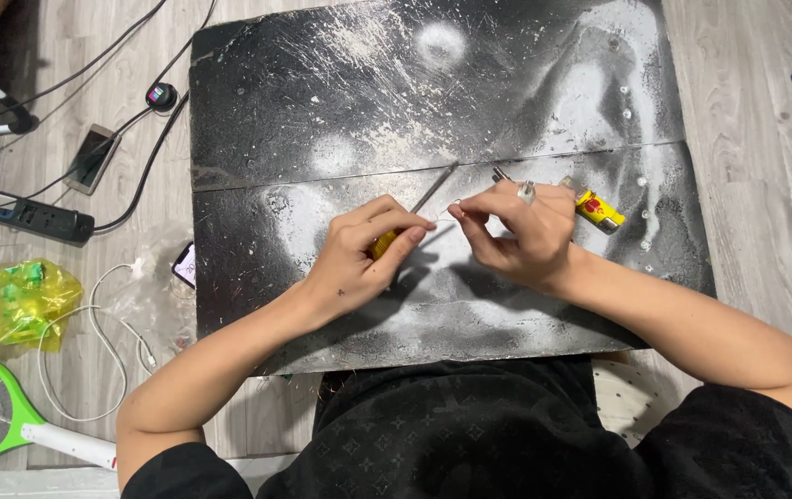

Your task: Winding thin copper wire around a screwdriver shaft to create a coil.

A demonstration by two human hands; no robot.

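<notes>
Left hand (pixel 359 254) grips screwdriver (pixel 414 211) — right hand (pixel 521 231) pinches ring (pixel 452 204).

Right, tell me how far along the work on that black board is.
Done: nothing finished shows. In hand: the left hand grips a yellow-handled screwdriver; the right hand pinches a tiny piece by its shaft. Left: the yellow lighter lies untouched on the board.

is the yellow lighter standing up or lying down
Lying down: the yellow lighter rests flat on its side on the black board, beside the right hand, its metal end pointing up-left.
</notes>
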